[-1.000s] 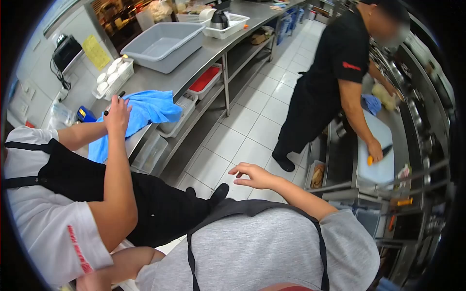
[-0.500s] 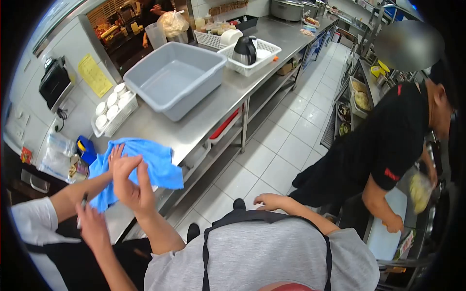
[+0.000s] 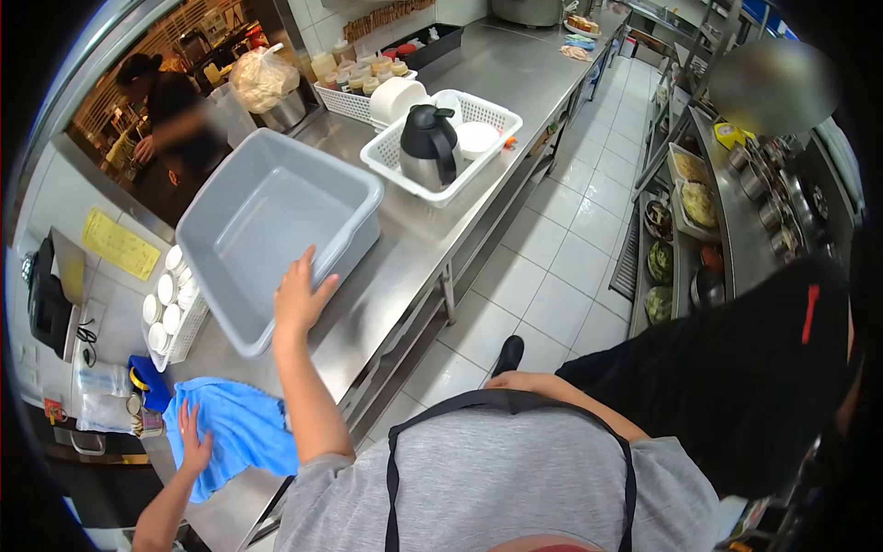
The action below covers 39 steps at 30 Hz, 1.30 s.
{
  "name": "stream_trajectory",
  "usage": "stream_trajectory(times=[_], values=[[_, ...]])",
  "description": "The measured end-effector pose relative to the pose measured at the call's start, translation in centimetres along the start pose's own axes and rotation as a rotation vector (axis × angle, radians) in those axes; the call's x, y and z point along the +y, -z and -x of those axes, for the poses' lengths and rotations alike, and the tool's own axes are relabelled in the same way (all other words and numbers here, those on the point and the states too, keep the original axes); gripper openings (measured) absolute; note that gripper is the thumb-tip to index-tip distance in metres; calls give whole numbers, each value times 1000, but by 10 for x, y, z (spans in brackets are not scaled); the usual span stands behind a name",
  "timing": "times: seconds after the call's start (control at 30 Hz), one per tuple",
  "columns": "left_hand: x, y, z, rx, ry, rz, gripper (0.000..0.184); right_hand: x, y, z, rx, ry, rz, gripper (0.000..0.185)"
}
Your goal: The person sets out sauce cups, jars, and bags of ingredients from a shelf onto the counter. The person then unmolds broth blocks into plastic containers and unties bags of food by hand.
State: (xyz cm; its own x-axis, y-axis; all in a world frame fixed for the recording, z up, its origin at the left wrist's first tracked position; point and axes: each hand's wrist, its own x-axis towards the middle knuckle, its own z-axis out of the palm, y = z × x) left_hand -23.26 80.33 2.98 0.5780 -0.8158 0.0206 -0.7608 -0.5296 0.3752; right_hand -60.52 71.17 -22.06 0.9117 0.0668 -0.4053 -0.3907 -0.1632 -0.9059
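My left hand (image 3: 303,299) is at the near long side of a large grey plastic tub (image 3: 241,328), fingers spread; whether it touches the rim I cannot tell. Nothing is in that hand. The tub holds nothing and rests on a steel counter (image 3: 354,354). Low against the front of my apron is my right hand (image 3: 515,379), its fingers mostly hidden. On a blue cloth (image 3: 241,423) to my left lies another person's hand (image 3: 193,443).
Beyond the tub stands a white basket (image 3: 395,175) with a steel-and-black jug (image 3: 430,147). White bottles (image 3: 166,290) fill a small basket by the wall. A person in black (image 3: 727,368) stands close on my right. White floor tiles (image 3: 543,248) run between the counters.
My left hand has moved from beside the blue cloth to the tub. My right hand has drawn in to my apron. The person on my right has shifted, and my view has turned.
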Motion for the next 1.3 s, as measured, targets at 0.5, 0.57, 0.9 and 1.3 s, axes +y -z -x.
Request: stream_trajectory(times=[0.5,0.57,0.9,1.3], values=[[183,22,-120,6,-15,326,60,-99,464,15,970,146,376,36],[200,21,-148,43,-60,344,59,-99,502,-6,979,218,496,38],[250,10,-255,224,-20,399,53,-114,563,-71,630,58,974,37],[369,-39,-255,381,220,300,52,-29,683,73,577,-195,134,36]])
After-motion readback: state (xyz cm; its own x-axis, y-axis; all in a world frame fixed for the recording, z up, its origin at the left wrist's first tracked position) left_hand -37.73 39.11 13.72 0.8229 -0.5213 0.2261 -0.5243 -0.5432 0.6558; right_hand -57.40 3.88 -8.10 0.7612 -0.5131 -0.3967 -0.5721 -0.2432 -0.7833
